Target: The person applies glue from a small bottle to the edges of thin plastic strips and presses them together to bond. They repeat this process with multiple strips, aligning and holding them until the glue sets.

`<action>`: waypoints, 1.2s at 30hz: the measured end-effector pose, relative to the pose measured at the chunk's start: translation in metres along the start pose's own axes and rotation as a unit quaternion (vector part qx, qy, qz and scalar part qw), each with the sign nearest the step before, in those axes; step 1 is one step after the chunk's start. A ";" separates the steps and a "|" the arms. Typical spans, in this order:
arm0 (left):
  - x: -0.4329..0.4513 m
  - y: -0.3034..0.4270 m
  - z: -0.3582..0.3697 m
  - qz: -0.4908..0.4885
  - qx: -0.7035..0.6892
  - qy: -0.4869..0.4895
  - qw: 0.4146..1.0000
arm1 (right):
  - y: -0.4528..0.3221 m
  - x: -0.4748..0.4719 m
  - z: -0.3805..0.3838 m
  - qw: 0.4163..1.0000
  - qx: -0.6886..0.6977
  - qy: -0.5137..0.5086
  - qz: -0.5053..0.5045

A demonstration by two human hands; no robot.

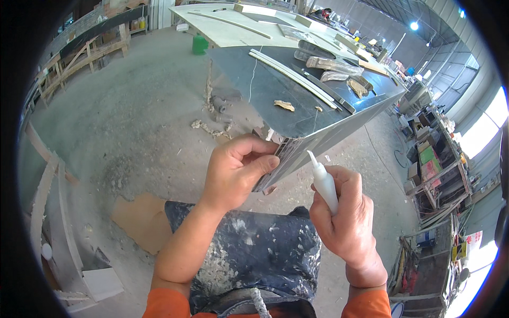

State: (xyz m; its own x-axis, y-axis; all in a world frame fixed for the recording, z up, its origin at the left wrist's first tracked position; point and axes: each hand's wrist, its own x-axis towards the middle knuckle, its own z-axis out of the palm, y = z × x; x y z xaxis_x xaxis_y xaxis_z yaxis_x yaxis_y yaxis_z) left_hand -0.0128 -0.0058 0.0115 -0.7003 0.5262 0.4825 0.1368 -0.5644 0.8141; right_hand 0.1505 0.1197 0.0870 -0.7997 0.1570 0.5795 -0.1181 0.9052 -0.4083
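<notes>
My left hand [238, 171] pinches the near end of a dark side panel [292, 159], just below the rounded corner of a dark, polished stone-like slab [274, 79]. What lies behind its fingers is hidden. In my right hand [346, 210] is a white squeeze bottle [325, 185] with a long tapered nozzle. Its tip points up and stays slightly apart from the panel's outer face. Pale veins run across the slab, and a torn brown scrap [284, 105] lies near its corner.
Pale strips [294, 79], a dark metal bar [330, 91] and plastic-wrapped pieces [334, 65] lie on the slab. Beyond stands a long pale worktable [222, 28]; a person [322, 14] bends farther back. Cluttered shelves [433, 159] line the right. A green container [199, 44] is on the floor.
</notes>
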 end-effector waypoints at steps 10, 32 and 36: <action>0.000 -0.006 -0.001 0.002 -0.033 -0.001 0.999 | -0.002 0.010 -0.006 0.990 -0.118 0.039 -0.074; -0.001 -0.006 -0.001 -0.003 -0.027 0.006 1.000 | -0.001 0.021 -0.012 0.978 -0.168 0.019 -0.124; -0.001 -0.006 -0.002 -0.004 -0.011 0.010 1.000 | -0.006 0.022 -0.014 0.981 -0.169 0.016 -0.095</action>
State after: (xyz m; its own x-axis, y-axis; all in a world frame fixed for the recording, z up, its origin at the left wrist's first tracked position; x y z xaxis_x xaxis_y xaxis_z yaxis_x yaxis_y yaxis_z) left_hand -0.0141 -0.0041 0.0057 -0.7151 0.5180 0.4693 0.1164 -0.5738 0.8107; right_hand 0.1414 0.1235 0.1118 -0.7621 -0.0192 0.6472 -0.0566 0.9977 -0.0371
